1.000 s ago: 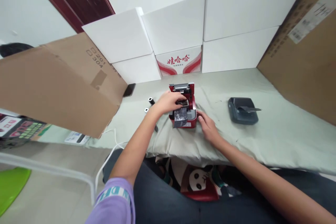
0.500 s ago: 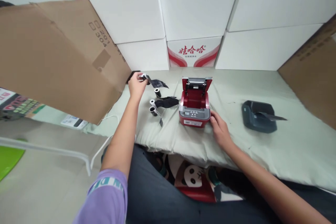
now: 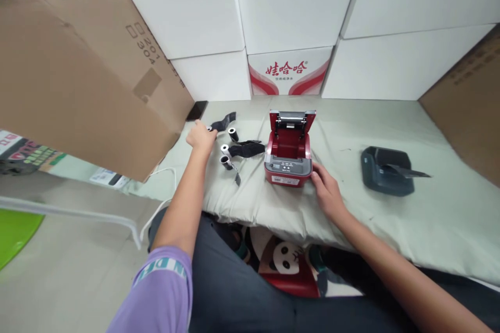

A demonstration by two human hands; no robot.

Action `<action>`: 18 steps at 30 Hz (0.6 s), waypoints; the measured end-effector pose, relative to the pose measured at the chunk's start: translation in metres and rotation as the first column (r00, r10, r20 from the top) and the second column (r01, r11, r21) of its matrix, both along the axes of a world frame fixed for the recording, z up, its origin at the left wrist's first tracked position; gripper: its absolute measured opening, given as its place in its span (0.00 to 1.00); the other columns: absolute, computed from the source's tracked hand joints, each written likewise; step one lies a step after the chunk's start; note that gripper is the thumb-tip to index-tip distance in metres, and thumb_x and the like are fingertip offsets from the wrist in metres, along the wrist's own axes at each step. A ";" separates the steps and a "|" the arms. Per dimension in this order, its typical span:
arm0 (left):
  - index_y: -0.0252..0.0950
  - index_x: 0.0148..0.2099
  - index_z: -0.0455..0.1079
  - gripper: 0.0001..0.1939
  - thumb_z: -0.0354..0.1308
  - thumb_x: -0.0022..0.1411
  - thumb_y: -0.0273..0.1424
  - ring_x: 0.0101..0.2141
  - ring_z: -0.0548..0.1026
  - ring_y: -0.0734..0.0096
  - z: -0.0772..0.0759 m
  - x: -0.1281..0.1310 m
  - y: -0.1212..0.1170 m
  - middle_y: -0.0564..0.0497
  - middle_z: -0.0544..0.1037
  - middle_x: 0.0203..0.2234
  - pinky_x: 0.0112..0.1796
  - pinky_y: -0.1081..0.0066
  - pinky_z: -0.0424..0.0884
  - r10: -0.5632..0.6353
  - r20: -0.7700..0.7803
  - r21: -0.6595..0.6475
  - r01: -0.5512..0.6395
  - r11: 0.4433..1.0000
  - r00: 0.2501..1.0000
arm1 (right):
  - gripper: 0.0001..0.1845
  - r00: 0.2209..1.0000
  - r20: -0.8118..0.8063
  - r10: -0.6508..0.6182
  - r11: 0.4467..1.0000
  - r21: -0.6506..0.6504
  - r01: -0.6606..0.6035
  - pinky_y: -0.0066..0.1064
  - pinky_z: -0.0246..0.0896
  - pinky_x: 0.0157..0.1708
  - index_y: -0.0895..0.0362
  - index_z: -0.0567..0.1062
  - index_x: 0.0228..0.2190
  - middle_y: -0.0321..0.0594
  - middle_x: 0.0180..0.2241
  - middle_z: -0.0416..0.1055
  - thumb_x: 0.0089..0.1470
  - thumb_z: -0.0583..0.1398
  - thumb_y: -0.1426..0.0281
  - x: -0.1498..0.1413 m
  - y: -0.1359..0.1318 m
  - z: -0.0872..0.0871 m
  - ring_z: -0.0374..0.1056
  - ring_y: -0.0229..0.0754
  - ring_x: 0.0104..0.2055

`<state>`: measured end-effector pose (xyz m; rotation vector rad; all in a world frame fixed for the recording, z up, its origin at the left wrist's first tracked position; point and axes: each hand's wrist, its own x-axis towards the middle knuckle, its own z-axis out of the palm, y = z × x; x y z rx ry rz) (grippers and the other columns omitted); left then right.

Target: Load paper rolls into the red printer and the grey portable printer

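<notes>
My left hand [image 3: 201, 135] is closed around a small paper roll [image 3: 209, 128] with a loose black strip [image 3: 224, 122] trailing off to the right; most of the roll is hidden by the hand. Close by lie three more rolls: one black [image 3: 233, 134], one with a white end and a long black strip [image 3: 225, 149], and a dark one [image 3: 225, 162] with a short tail. A red and grey label printer [image 3: 289, 170] stands with its lid raised and its bay visible. My right hand [image 3: 325, 187] grips the printer's right side, thumb at the front corner.
A dark box-shaped device [image 3: 386, 179] with a strip sticking out sits at the right. White cartons [image 3: 289, 5] line the back, and a brown cardboard panel [image 3: 86, 83] leans at the left. A black phone-like object [image 3: 197, 110] lies beside it. The cloth surface [image 3: 269, 208] ends before my legs.
My left hand has come down with the paper roll, bringing it to the cloth near the other rolls. The black phone-like object shows more now. My right hand stays on the printer.
</notes>
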<state>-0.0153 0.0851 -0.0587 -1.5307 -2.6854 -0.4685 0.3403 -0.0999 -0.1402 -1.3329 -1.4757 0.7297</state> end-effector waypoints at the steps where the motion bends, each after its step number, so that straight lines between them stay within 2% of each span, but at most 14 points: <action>1: 0.35 0.56 0.66 0.29 0.66 0.55 0.42 0.53 0.77 0.38 -0.002 0.000 0.001 0.30 0.78 0.51 0.49 0.49 0.73 -0.010 0.005 -0.052 0.011 0.999 1.000 | 0.25 1.000 -0.002 0.000 1.000 0.000 0.000 0.51 0.64 0.59 0.51 0.74 0.55 0.46 0.56 0.75 0.67 0.52 0.51 0.000 0.000 0.000 0.70 0.55 0.58; 3: 0.36 0.54 0.68 0.29 0.67 0.54 0.44 0.54 0.76 0.39 -0.006 -0.001 0.001 0.32 0.78 0.52 0.50 0.51 0.73 -0.021 0.019 -0.129 0.023 0.991 1.000 | 0.25 1.000 -0.004 0.002 1.000 0.002 -0.002 0.51 0.63 0.59 0.51 0.74 0.55 0.45 0.57 0.75 0.67 0.52 0.51 0.000 0.000 0.000 0.70 0.55 0.58; 5: 0.37 0.53 0.69 0.31 0.69 0.51 0.46 0.54 0.76 0.38 -0.004 -0.001 0.000 0.32 0.78 0.51 0.50 0.50 0.73 -0.029 0.030 -0.150 0.033 0.988 0.999 | 0.25 1.000 -0.005 0.001 1.000 0.001 -0.001 0.51 0.63 0.59 0.51 0.74 0.55 0.45 0.56 0.75 0.66 0.52 0.51 0.000 0.000 0.000 0.70 0.55 0.59; 8: 0.37 0.50 0.70 0.33 0.70 0.48 0.50 0.52 0.76 0.35 0.010 0.001 -0.010 0.29 0.79 0.49 0.49 0.46 0.73 -0.077 0.026 -0.070 0.079 0.994 0.997 | 0.24 1.000 -0.006 0.004 1.000 -0.002 -0.004 0.51 0.63 0.60 0.52 0.73 0.54 0.46 0.57 0.75 0.66 0.53 0.52 0.001 0.001 -0.001 0.70 0.55 0.58; 11: 0.38 0.47 0.72 0.25 0.66 0.54 0.50 0.50 0.77 0.38 0.029 0.007 -0.027 0.33 0.79 0.47 0.48 0.48 0.72 -0.188 -0.023 0.046 0.189 0.981 0.982 | 0.23 1.000 0.000 0.001 1.000 0.004 -0.001 0.52 0.63 0.60 0.51 0.73 0.54 0.46 0.57 0.74 0.66 0.53 0.53 0.002 0.001 -0.001 0.70 0.55 0.58; 13: 0.40 0.44 0.74 0.20 0.64 0.57 0.48 0.49 0.78 0.42 0.035 0.013 -0.039 0.38 0.81 0.44 0.47 0.51 0.72 -0.283 -0.024 -0.005 0.283 0.959 0.959 | 0.23 1.000 0.006 -0.005 1.000 0.007 0.005 0.52 0.64 0.59 0.51 0.73 0.54 0.46 0.56 0.75 0.66 0.53 0.53 0.002 0.001 -0.002 0.70 0.55 0.58; 15: 0.43 0.43 0.77 0.16 0.66 0.54 0.45 0.46 0.79 0.47 0.033 0.019 -0.046 0.44 0.82 0.41 0.46 0.56 0.72 -0.396 0.051 -0.153 0.399 0.904 0.917 | 0.23 1.000 0.009 -0.004 1.000 0.009 0.004 0.51 0.64 0.58 0.52 0.73 0.54 0.46 0.55 0.75 0.66 0.53 0.53 0.001 0.001 -0.002 0.70 0.54 0.57; 18: 0.46 0.42 0.80 0.15 0.69 0.49 0.36 0.42 0.80 0.54 0.022 0.024 -0.048 0.48 0.83 0.39 0.43 0.64 0.73 -0.515 0.167 -0.325 0.540 0.776 0.841 | 0.23 1.000 0.007 -0.001 1.000 0.011 0.001 0.51 0.64 0.58 0.52 0.73 0.54 0.47 0.56 0.75 0.66 0.53 0.53 0.001 0.002 -0.001 0.70 0.55 0.57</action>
